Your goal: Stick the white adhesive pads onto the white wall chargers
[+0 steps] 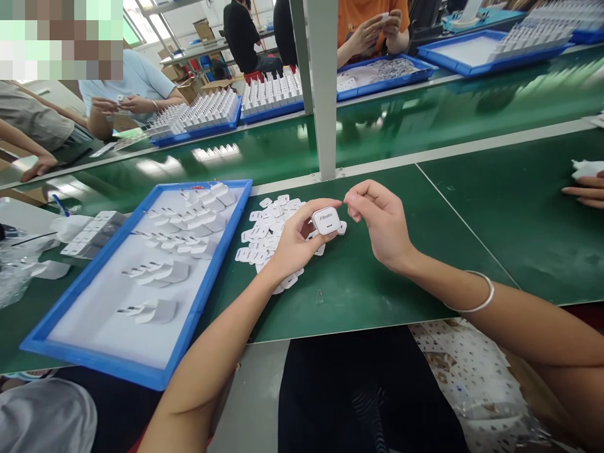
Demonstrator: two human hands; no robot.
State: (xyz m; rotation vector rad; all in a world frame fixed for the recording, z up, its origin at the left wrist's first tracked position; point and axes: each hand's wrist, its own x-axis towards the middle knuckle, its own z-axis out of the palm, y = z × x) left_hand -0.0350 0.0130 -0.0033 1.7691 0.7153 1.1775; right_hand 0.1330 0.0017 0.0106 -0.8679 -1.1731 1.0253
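White plastic fills the middle of the view: the left hand (pixel 293 242) pinches a small white charger cube (pixel 326 221) between thumb and fingertips, printed face toward the camera, raised just above the green table mat (pixel 358 283). The right hand (pixel 380 220) is just beside it — thumb and forefinger pressed together on something too small to make out, the other fingers curled in. A thin bangle (pixel 476 296) circles that wrist.

Under and behind the left hand lies a loose heap of small white stickers (pixel 264 236), spread on the mat. To its left sits a blue tray (pixel 141 371) with a pale liner, holding several white chargers laid on their sides, mostly toward the far end.

Beyond a grey upright post (pixel 323 88) runs a glossy green belt, with other people across it handling similar parts beside more blue trays. A co-worker's fingers (pixel 582 192) rest at the right edge — well apart.
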